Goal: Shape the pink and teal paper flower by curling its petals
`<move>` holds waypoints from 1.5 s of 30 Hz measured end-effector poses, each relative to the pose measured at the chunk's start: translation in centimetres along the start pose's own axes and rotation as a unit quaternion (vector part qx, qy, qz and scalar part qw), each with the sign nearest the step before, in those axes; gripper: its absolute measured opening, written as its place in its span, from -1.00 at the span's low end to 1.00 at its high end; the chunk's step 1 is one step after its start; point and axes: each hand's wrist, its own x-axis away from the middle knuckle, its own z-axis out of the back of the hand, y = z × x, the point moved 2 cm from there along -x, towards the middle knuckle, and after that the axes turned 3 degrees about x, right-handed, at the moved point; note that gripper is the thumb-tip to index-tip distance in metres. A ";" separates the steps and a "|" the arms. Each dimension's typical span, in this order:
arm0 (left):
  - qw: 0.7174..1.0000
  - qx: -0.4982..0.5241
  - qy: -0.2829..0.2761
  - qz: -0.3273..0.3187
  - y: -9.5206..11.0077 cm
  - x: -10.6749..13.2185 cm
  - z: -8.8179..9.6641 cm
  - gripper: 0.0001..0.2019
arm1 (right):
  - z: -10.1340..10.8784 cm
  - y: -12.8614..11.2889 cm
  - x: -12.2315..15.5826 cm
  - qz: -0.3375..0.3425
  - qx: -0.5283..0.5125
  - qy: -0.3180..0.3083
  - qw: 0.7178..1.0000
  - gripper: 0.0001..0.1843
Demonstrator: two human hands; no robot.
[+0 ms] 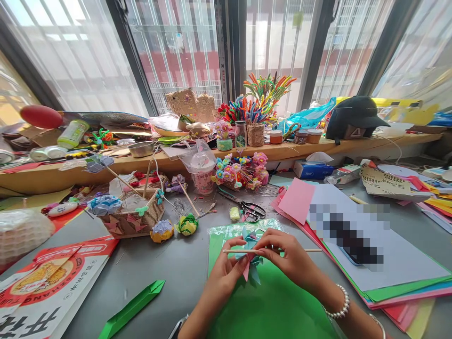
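Paper flower (249, 245): pointed folded petals, light teal plus pink, splayed up and down, middle partly covered by fingers; held over green sheet (275, 301). Stick (233, 251): thin, straight, pale, plain, roughly level, crossed in front of petals, both ends showing. Attachment between them couldn't be told.

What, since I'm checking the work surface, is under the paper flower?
A green sheet in clear plastic shows below the paper flower, on the grey table. The left hand and right hand cover part of the sheet, and anything beneath it is hidden.
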 end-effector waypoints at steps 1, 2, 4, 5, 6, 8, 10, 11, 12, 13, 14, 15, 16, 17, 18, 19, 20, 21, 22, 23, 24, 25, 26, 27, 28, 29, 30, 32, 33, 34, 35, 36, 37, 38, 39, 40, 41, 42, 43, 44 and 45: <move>1.000 -0.012 0.000 -0.002 0.0 0.0 0.0 -0.68 | 0.0 -0.1 0.0 0.008 0.007 0.004 1.000 -0.84; 0.999 -0.032 0.002 -0.006 0.0 0.0 0.1 -0.68 | 0.0 -0.1 0.1 0.019 0.016 0.010 1.000 -0.85; 0.995 -0.096 0.023 -0.033 0.3 0.0 0.3 -0.67 | -0.1 -0.2 0.2 0.045 0.036 0.027 0.998 -0.86; 0.987 -0.141 0.037 -0.061 0.7 0.0 0.5 -0.67 | -0.1 -0.2 0.2 0.058 0.045 0.036 0.997 -0.87; 0.976 -0.190 0.050 -0.096 1.1 0.0 0.6 -0.68 | -0.1 -0.3 0.3 0.070 0.053 0.043 0.995 -0.87; 0.943 -0.279 0.062 -0.173 2.1 0.2 0.8 -0.73 | -0.2 -0.4 0.4 0.090 0.060 0.051 0.993 -0.87; 0.921 -0.323 0.053 -0.213 2.8 0.3 0.8 -0.84 | -0.3 -0.4 0.5 0.104 0.060 0.052 0.991 -0.87; 0.916 -0.333 0.043 -0.222 3.0 0.4 0.8 -0.89 | -0.3 -0.5 0.5 0.109 0.059 0.053 0.991 -0.87; 0.914 -0.337 0.031 -0.224 3.2 0.4 0.8 -0.91 | -0.3 -0.5 0.5 0.113 0.058 0.055 0.990 -0.87; 0.914 -0.339 0.018 -0.222 3.3 0.4 0.8 -0.92 | -0.4 -0.5 0.5 0.117 0.057 0.058 0.990 -0.87; 0.915 -0.340 0.003 -0.216 3.3 0.4 0.8 -0.91 | -0.4 -0.6 0.5 0.121 0.056 0.060 0.989 -0.87; 0.917 -0.340 -0.008 -0.209 3.3 0.4 0.8 -0.91 | -0.5 -0.6 0.5 0.125 0.057 0.063 0.988 -0.87; 0.918 -0.340 -0.016 -0.202 3.3 0.4 0.9 -0.90 | -0.5 -0.6 0.6 0.131 0.057 0.066 0.988 -0.87; 0.920 -0.341 -0.020 -0.194 3.3 0.4 0.9 -0.89 | -0.6 -0.6 0.6 0.137 0.057 0.067 0.987 -0.87; 0.921 -0.342 -0.020 -0.187 3.3 0.3 1.0 -0.89 | -0.6 -0.6 0.6 0.143 0.057 0.068 0.986 -0.87; 0.922 -0.342 -0.017 -0.180 3.2 0.3 1.0 -0.89 | -0.7 -0.6 0.6 0.149 0.058 0.069 0.985 -0.87; 0.924 -0.340 -0.013 -0.173 3.2 0.3 1.1 -0.88 | -0.7 -0.7 0.7 0.155 0.059 0.071 0.984 -0.87; 0.928 -0.335 -0.009 -0.164 3.1 0.3 1.1 -0.85 | -0.7 -0.7 0.7 0.159 0.061 0.072 0.983 -0.87; 0.933 -0.325 -0.005 -0.157 3.1 0.3 1.1 -0.83 | -0.8 -0.7 0.7 0.163 0.063 0.075 0.982 -0.87; 0.938 -0.312 -0.002 -0.149 3.0 0.3 1.1 -0.80 | -0.8 -0.7 0.7 0.167 0.064 0.078 0.981 -0.87; 0.944 -0.297 -0.001 -0.142 2.9 0.3 1.0 -0.77 | -0.8 -0.7 0.7 0.171 0.065 0.082 0.980 -0.87; 0.950 -0.281 0.002 -0.136 2.9 0.4 1.0 -0.77 | -0.9 -0.8 0.7 0.175 0.065 0.086 0.979 -0.87; 0.955 -0.267 0.007 -0.132 2.9 0.4 0.9 -0.77 | -0.9 -0.8 0.7 0.179 0.065 0.090 0.978 -0.87; 0.959 -0.253 0.011 -0.127 2.9 0.5 0.8 -0.79 | -1.0 -0.9 0.7 0.182 0.063 0.093 0.977 -0.87; 0.962 -0.242 0.014 -0.122 2.9 0.5 0.7 -0.81 | -1.0 -0.9 0.8 0.183 0.061 0.096 0.977 -0.87; 0.966 -0.232 0.017 -0.117 2.9 0.6 0.6 -0.83 | -1.1 -0.9 0.8 0.182 0.059 0.096 0.977 -0.87; 0.968 -0.223 0.020 -0.113 3.0 0.6 0.5 -0.84 | -1.1 -1.0 0.8 0.180 0.057 0.096 0.977 -0.87; 0.971 -0.209 0.030 -0.110 3.0 0.6 0.3 -0.86 | -1.2 -0.9 0.8 0.172 0.051 0.094 0.979 -0.86; 0.972 -0.205 0.037 -0.109 3.0 0.7 0.2 -0.86 | -1.3 -0.9 0.7 0.168 0.048 0.094 0.980 -0.86; 0.972 -0.203 0.045 -0.108 2.9 0.7 0.2 -0.87 | -1.3 -0.9 0.7 0.163 0.044 0.093 0.981 -0.86; 0.972 -0.202 0.048 -0.107 2.9 0.7 0.2 -0.87 | -1.3 -0.9 0.7 0.158 0.041 0.090 0.983 -0.86; 0.973 -0.201 0.050 -0.106 2.9 0.7 0.2 -0.87 | -1.3 -0.8 0.7 0.150 0.037 0.087 0.984 -0.86; 0.973 -0.200 0.051 -0.107 2.9 0.7 0.2 -0.87 | -1.3 -0.8 0.7 0.140 0.034 0.082 0.986 -0.86; 0.973 -0.199 0.052 -0.109 2.9 0.7 0.2 -0.87 | -1.3 -0.8 0.7 0.130 0.030 0.077 0.988 -0.87; 0.972 -0.198 0.052 -0.112 2.9 0.7 0.2 -0.86 | -1.3 -0.8 0.7 0.118 0.026 0.069 0.990 -0.87; 0.972 -0.198 0.052 -0.115 2.9 0.7 0.2 -0.85 | -1.2 -0.8 0.6 0.105 0.022 0.062 0.992 -0.88; 0.972 -0.199 0.051 -0.116 3.0 0.7 0.2 -0.85 | -1.2 -0.9 0.6 0.094 0.020 0.055 0.994 -0.88; 0.972 -0.200 0.050 -0.117 3.0 0.7 0.2 -0.85 | -1.2 -0.9 0.6 0.083 0.018 0.048 0.995 -0.89; 0.972 -0.200 0.048 -0.116 3.0 0.7 0.2 -0.85 | -1.1 -0.9 0.6 0.072 0.016 0.041 0.996 -0.88; 0.972 -0.200 0.047 -0.116 3.1 0.7 0.2 -0.85 | -1.1 -1.0 0.6 0.063 0.013 0.034 0.997 -0.88; 0.972 -0.201 0.046 -0.115 3.1 0.7 0.2 -0.86 | -1.1 -1.0 0.5 0.055 0.009 0.028 0.998 -0.87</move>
